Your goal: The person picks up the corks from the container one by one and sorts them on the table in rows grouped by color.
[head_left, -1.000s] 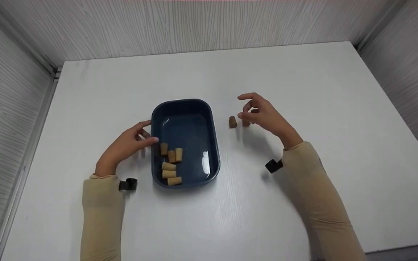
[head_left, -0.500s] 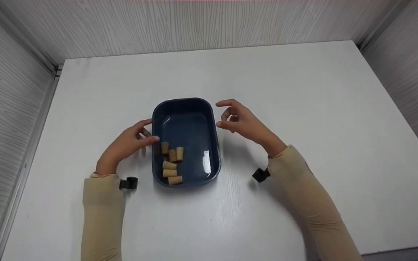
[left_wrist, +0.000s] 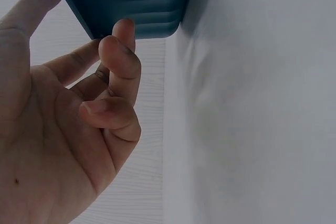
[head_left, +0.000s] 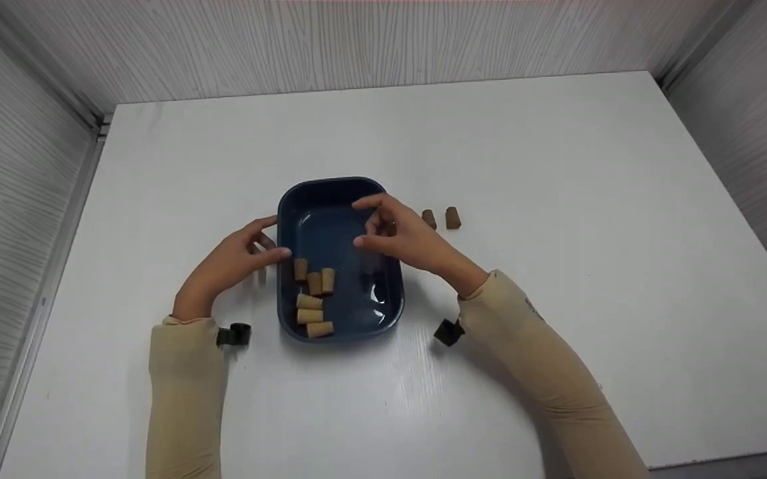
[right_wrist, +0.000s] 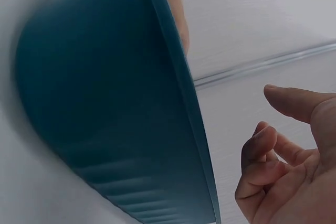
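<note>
In the head view, a dark blue rectangular dish [head_left: 340,338] stands on the table with several tapered corks [head_left: 310,316] lying toward its near left side. At the dish's left rim is my left hand [head_left: 227,266], thumb over the edge and index finger against the outside. The left wrist view shows those digits of the left hand [left_wrist: 68,103] meeting the rim, the other fingers curled below it. My right hand [head_left: 410,239] hovers over the dish's right side, thumb and index finger apart with nothing visible between them. Two brown corks [head_left: 453,217] sit on the table beyond it.
The white table [head_left: 556,199] reaches back to a pale wood-grain wall [head_left: 383,46], with side walls at left and right. Small black cameras [head_left: 448,332] stick out from both wrists. In the right wrist view, the dish's outer side [right_wrist: 105,93] is close to the hand.
My right hand has moved left from beside the two table corks to above the dish. Both corks still stand on the table. The left hand and dish look unchanged.
</note>
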A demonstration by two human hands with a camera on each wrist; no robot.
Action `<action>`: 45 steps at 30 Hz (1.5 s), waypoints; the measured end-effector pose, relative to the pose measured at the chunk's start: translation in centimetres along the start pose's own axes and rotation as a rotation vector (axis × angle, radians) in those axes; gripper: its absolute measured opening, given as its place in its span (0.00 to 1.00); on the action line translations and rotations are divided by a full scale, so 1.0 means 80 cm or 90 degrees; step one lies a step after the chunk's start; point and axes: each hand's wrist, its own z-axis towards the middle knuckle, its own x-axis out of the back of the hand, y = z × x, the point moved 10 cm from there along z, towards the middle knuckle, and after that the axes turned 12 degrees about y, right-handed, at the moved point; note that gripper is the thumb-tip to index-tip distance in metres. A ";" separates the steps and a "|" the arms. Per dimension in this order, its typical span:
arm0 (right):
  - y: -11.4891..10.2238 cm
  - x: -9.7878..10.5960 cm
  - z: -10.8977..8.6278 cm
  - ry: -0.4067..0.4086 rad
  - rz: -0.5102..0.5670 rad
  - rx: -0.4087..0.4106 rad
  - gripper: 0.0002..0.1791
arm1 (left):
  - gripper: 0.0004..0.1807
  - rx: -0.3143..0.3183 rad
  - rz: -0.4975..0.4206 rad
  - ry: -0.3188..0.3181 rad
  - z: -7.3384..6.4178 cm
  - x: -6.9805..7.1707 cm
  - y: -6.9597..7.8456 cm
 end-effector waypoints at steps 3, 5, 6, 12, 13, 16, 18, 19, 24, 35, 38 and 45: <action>-0.004 -0.011 0.000 -0.013 0.001 0.011 0.26 | 0.43 -0.001 -0.003 -0.001 0.000 0.000 0.000; -0.005 -0.018 0.000 -0.020 -0.004 0.014 0.26 | 0.43 0.002 -0.003 -0.001 0.000 0.000 0.000; -0.005 -0.021 0.001 -0.023 -0.008 0.014 0.26 | 0.43 0.003 -0.002 0.000 0.000 0.000 0.000; -0.004 -0.040 0.004 -0.045 -0.035 0.001 0.28 | 0.42 -0.002 -0.002 0.006 -0.002 0.002 -0.002; -0.002 -0.043 0.005 -0.050 -0.038 -0.003 0.28 | 0.42 -0.003 -0.003 0.006 -0.003 0.002 -0.002; 0.006 -0.054 0.008 -0.068 -0.037 -0.025 0.29 | 0.42 -0.005 -0.007 0.005 -0.005 0.002 -0.003; 0.010 -0.060 0.009 -0.082 -0.038 -0.038 0.29 | 0.41 -0.006 -0.009 0.002 -0.006 0.002 -0.002; 0.012 -0.063 0.010 -0.089 -0.039 -0.042 0.30 | 0.42 -0.005 -0.008 0.000 -0.007 0.001 -0.002; 0.013 -0.075 0.011 -0.119 -0.074 -0.036 0.30 | 0.42 -0.001 -0.003 0.003 -0.006 0.002 -0.002; 0.039 -0.101 0.010 -0.209 -0.189 -0.077 0.28 | 0.42 -0.004 -0.002 0.005 -0.003 0.001 -0.006; 0.043 -0.107 0.010 -0.235 -0.207 -0.087 0.28 | 0.41 -0.004 -0.006 0.004 -0.003 0.002 -0.005; 0.056 -0.114 0.009 -0.250 -0.246 -0.115 0.28 | 0.41 -0.007 -0.012 0.005 -0.005 0.002 -0.004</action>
